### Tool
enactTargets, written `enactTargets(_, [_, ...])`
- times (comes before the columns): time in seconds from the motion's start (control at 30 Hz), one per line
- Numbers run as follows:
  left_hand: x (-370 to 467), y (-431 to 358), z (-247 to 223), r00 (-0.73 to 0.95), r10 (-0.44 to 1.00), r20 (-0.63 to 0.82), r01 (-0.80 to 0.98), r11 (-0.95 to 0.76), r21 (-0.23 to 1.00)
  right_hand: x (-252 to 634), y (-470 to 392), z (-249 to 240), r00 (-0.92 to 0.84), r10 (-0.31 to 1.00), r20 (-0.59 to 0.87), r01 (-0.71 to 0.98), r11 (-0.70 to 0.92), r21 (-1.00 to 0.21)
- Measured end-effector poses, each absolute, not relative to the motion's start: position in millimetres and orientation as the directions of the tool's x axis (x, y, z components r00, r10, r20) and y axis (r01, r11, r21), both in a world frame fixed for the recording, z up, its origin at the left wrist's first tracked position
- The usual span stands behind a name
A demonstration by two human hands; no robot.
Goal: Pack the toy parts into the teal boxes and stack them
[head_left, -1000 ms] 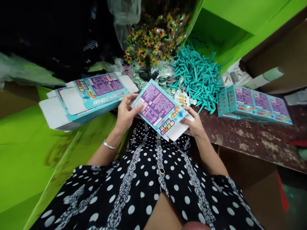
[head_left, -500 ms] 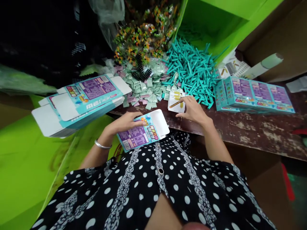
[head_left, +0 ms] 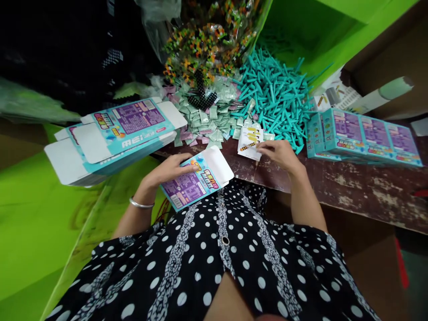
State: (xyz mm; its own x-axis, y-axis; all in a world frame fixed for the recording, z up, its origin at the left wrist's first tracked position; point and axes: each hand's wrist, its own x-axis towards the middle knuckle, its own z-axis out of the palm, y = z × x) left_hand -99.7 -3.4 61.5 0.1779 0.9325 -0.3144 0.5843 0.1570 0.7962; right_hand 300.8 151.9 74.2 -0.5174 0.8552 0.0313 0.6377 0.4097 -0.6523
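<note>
My left hand (head_left: 169,170) is closed around a flattened teal and purple carton (head_left: 190,185), with the thumb on its printed face and the white end flap toward the right. The fingers beneath the carton are hidden. My right hand (head_left: 281,154) pinches the right edge of a white printed leaflet (head_left: 248,143), which lies on a small stack at the table's front edge. Just behind the leaflets are many small green and pink sachets (head_left: 210,120). A heap of teal plastic sticks (head_left: 274,93) lies beyond my right hand.
More flat cartons (head_left: 133,120) are stacked at the left on a green surface. Filled teal and purple boxes (head_left: 346,131) stand in a row on the worn brown table (head_left: 354,187). A clear bag of orange, green and black pieces (head_left: 203,49) sits at the back.
My right hand's fingers have drawn together at the leaflet's right edge; before, they were spread over it. The carton in my left hand has tilted slightly. The whole view has shifted a little.
</note>
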Motion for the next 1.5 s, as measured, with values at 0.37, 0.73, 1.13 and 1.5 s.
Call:
enactTargets(0.37, [-100.6,-13.8,46.0,0.062,0.964,-0.257,0.459,0.201,0.865,195.7,77.8,93.7,-0.53,0.846,0.055,0.452,0.336,-0.826])
enactTargets(0.73, [-118.9,-31.8,38.0,-0.008,0.944,-0.329,0.456,0.297,0.839,131.1,189.0,73.1,-0.793,0.579,-0.192,0.607,0.78,-0.156])
enactTargets(1.13, [-124.9,-26.1,27.2,-0.104,0.944,-0.314,0.352,0.33,0.876,130.7,232.5,66.9,-0.772,0.583,-0.252,0.629,0.756,-0.179])
enactTargets(1.5, [-121.9,-17.9,22.7,-0.154,0.933,-0.326,0.368,0.361,0.857,202.1,274.4,121.8,-0.312,0.942,0.123,0.598,0.295,-0.745])
